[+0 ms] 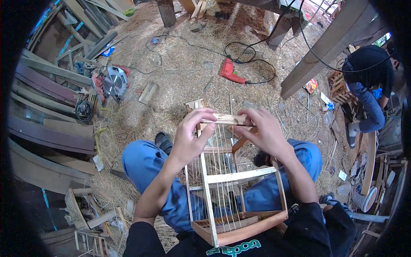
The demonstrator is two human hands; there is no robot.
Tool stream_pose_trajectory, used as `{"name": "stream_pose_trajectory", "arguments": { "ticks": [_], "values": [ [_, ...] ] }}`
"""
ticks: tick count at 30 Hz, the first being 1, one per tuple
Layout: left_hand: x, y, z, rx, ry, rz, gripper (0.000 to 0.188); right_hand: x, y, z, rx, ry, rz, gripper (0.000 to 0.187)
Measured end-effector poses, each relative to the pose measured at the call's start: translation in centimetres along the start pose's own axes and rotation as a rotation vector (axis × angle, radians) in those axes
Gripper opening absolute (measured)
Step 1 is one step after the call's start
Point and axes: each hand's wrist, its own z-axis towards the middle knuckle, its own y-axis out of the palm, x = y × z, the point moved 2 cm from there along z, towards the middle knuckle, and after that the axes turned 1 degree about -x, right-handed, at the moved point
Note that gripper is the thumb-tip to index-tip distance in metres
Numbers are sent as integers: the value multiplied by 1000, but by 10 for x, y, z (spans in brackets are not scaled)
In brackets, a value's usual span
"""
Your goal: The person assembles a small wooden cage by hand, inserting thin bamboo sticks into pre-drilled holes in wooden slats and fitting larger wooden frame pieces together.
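Both hands, left hand [191, 130] and right hand [261, 130], pinch a small wooden strip [224, 118] at the top of the wooden cage frame [233, 188] resting on the lap. Seating it well probably means keeping the strip level over the thin bars [219, 171] below the hands.

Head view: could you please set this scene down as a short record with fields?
Setting: straw-strewn workshop floor
Held item: wooden cage with thin bars, resting on the lap
Left hand: grips the cage's top slat
Right hand: grips the same slat's other end
Tools on the floor: red drill, circular saw
Nearby: another person, crouched at the right, beside a small crate
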Motion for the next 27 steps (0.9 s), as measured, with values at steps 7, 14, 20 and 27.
{"name": "stream_pose_trajectory", "arguments": {
  "ticks": [7,14,20,27],
  "values": [
    [-5,-1,-1,-59,74,-13,24,22,21,-7,91,-137,-228,53],
    [-3,-1,1,-9,157,-54,40,20,-4,-1,28,-24,-144,53],
    [1,1,-5,-175,-111,-457,72,40,-35,-3,390,-78,-294,61],
    [-30,38,-15,-51,-222,-333,73,22,-29,5,588,-208,-569,62]
  ]
}}
